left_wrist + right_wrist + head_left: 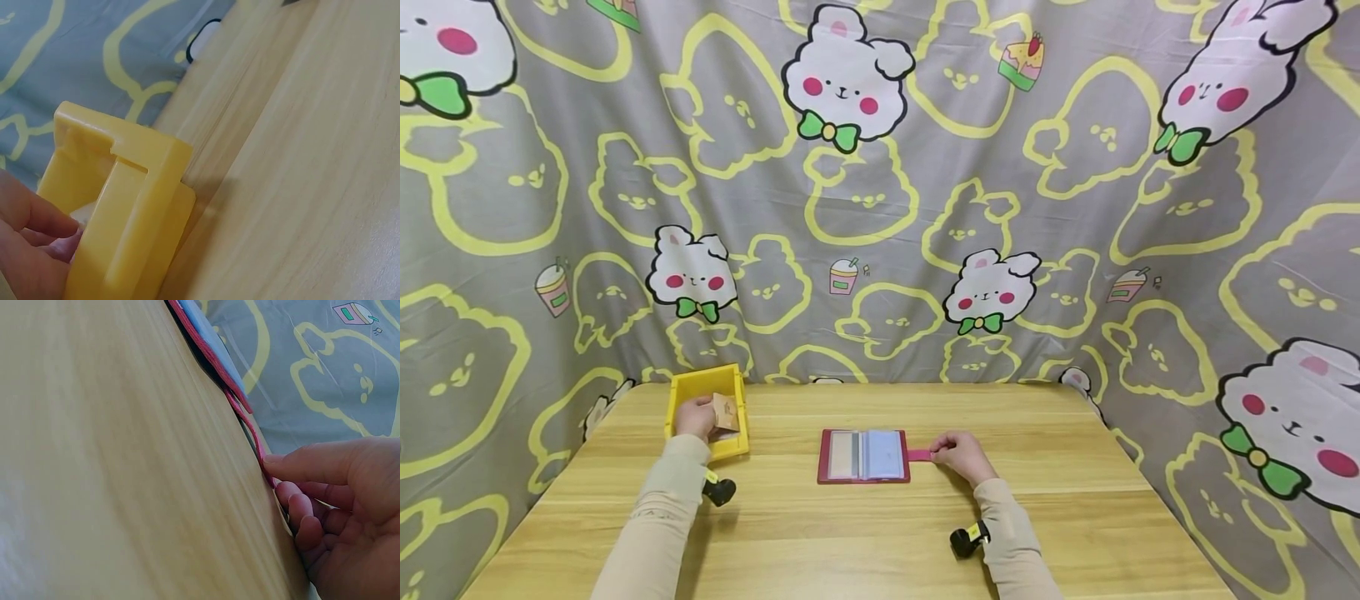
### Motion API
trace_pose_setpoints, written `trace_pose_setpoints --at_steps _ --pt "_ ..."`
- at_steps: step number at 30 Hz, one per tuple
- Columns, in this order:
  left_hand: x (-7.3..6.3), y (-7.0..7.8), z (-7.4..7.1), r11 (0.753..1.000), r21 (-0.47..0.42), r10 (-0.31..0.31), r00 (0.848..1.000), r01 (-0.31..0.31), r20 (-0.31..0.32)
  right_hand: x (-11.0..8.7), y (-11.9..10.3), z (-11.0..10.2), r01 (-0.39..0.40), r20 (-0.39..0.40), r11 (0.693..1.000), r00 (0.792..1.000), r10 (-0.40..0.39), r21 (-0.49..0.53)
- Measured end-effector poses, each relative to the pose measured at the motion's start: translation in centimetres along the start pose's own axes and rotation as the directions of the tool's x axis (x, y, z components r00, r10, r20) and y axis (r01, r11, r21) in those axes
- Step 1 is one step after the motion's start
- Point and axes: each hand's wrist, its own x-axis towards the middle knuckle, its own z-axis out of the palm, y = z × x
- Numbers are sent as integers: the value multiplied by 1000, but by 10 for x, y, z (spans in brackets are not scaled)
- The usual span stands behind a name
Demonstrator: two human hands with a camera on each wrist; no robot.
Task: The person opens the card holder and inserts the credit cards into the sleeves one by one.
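In the head view my left hand (695, 417) is inside a yellow bin (743, 417), pinching a brown card (725, 411) that tilts up at the fingertips. The left wrist view has the curled fingers (44, 215) behind the bin's wall (125, 231), which hides most of the card. A red card holder (822, 458) lies spread flat on the table, clear sleeves and a pale blue page (884, 454) showing. My right hand (962, 456) pinches the end of its pink strap (919, 455) between thumb and forefinger, the strap stretched out to the right, low over the wood.
The wooden table (835, 542) ends at the back against a grey patterned curtain (880, 333), which also hangs along both sides. The bin stands at the table's back left, and the card holder lies near the middle.
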Motion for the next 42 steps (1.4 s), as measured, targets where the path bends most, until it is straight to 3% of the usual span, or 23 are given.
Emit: trace_pose_setpoints --at_steps 6,11,15,19,25,32,37,42 --pt "-3 9 -3 983 175 78 994 -63 -82 0 0 0 1 -5 1000 1000 -1 -2" --pt "-3 23 -10 972 213 124 986 -98 -113 -2 -2 -1 -2 -7 1000 1000 2 8" --pt "-5 36 -17 979 167 140 979 -115 -146 -2 -3 -2 -2 -5 1000 1000 2 13" --pt "-8 47 -23 993 16 115 980 -114 -163 -1 -2 -1 -3 -4 1000 1000 4 9" --pt "-21 62 -27 978 -182 93 993 -104 -69 -1 -1 -1 1 -1 1000 1000 -1 4" --pt "-45 71 -23 935 -335 136 990 -114 44 0 1 0 5 -4 1000 1000 -5 12" --pt "-63 65 -10 908 -406 163 979 -100 126 0 0 0 3 -9 1000 1000 -3 8" --pt "-77 52 13 905 -417 166 971 -80 174 0 -1 0 -2 -8 1000 1000 2 8"
